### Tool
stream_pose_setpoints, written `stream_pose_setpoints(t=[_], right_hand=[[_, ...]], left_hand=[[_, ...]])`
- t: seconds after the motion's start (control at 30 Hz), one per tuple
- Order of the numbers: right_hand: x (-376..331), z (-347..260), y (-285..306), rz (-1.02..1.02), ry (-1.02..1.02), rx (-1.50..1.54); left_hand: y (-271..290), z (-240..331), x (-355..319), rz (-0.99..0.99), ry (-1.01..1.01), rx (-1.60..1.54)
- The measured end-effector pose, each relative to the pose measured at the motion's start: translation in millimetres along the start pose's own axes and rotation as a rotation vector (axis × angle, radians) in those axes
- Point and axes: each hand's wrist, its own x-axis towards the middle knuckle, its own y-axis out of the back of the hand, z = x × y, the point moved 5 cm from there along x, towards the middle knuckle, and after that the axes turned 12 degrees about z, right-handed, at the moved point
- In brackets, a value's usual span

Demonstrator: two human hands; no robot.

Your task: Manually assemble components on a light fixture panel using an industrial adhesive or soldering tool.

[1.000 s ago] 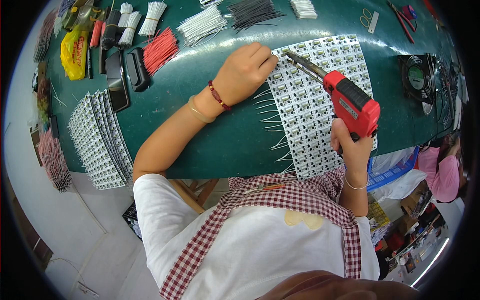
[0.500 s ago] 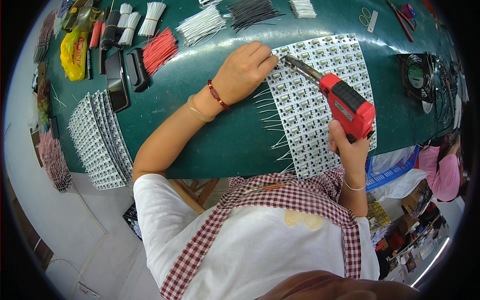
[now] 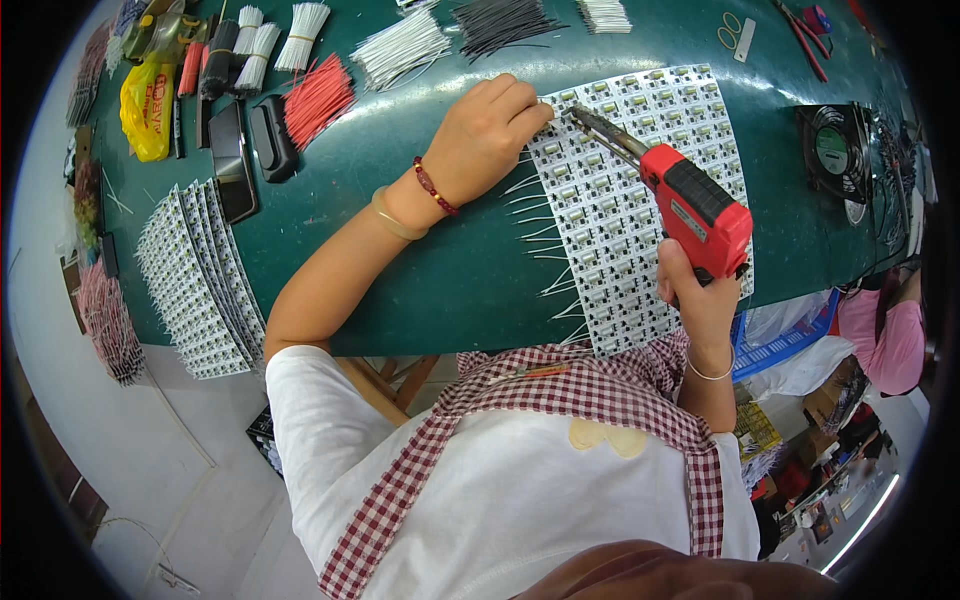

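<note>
My right hand (image 3: 700, 290) grips a red and black soldering gun (image 3: 698, 212) by its handle. The gun's tip points at the upper left corner of a white sheet of small circuit boards (image 3: 640, 230), close to my left fingertips. At that corner my left hand (image 3: 492, 130) is closed in a pinch on what looks like a thin white wire, mostly hidden by the fingers. Several short white wires (image 3: 535, 222) stick out from the sheet's left edge, below my left hand.
Bundles of red wires (image 3: 318, 100), white wires (image 3: 402, 50) and black wires (image 3: 508, 22) lie along the far side. More board sheets (image 3: 200, 285) are stacked at left. A black fan (image 3: 832, 152) stands at right, with pliers (image 3: 808, 45) beyond. A person in pink (image 3: 885, 340) sits at right.
My left hand has shifted slightly up and left. The gun's tip has drawn a little to the right, away from the fingers, and the sheet has shifted slightly.
</note>
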Motion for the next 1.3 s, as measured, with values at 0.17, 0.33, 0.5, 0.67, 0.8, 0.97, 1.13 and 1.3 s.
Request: stream_pose_setpoints(t=[0.17,0.33,0.5,0.67,0.8,0.97,1.13,1.3], right_hand=[[1,1,-1,0.012,0.133,-0.068],[-5,-2,1,0.023,0.095,-0.021],[-5,-12,1,0.025,0.039,0.096],[-6,-12,1,0.008,0.004,0.116],[-5,-10,4,-0.012,-0.003,0.110],[-7,-14,2,-0.020,0.051,0.065],[-7,-10,2,-0.046,0.042,0.068],[-6,-4,4,-0.055,0.039,0.050]], left_hand=[[0,0,0,-0.009,0.000,0.000],[0,2,-1,-0.029,-0.016,0.021],[-1,3,-1,-0.036,-0.036,0.060],[0,10,1,-0.072,-0.100,0.219],[2,15,1,-0.044,-0.066,0.298],[11,23,6,0.078,-0.054,0.323],[1,30,-3,-0.023,-0.018,0.190],[-2,30,-6,-0.050,0.001,0.173]])
